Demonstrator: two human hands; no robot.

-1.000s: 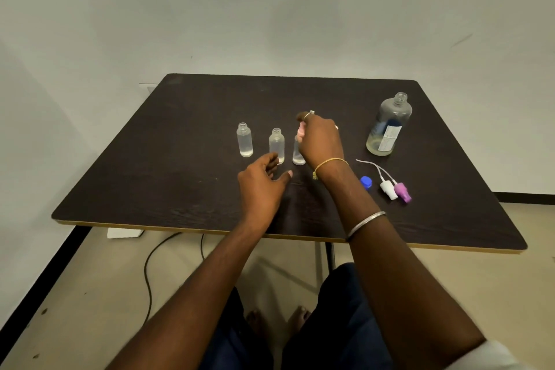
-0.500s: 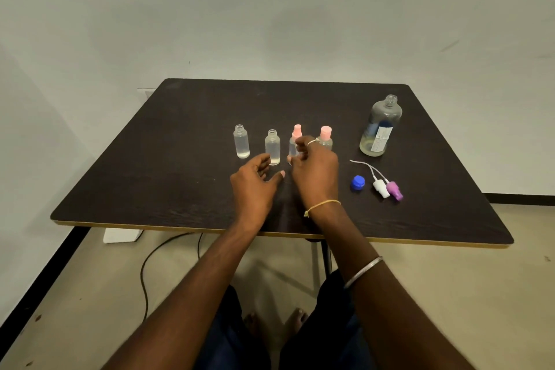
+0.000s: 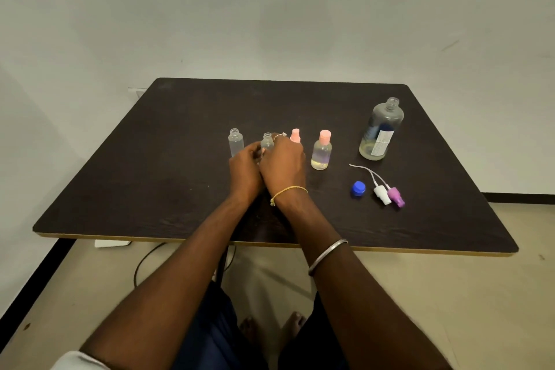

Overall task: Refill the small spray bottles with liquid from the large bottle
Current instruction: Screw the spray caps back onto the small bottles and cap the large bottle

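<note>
Four small clear bottles stand in a row on the dark table. The first small bottle and the second small bottle have no caps. The third small bottle and the fourth small bottle wear pink caps. My left hand and my right hand meet around the second bottle, fingers curled at its sides and hiding its lower half. The large bottle stands uncapped at the right, with a little yellowish liquid at its bottom.
A blue cap, a white spray head and a purple spray head with thin tubes lie on the table in front of the large bottle. A cable runs on the floor under the table's near edge.
My right hand has left the third bottle's pink cap and moved left to the second bottle. My left hand has moved forward to the same bottle.
</note>
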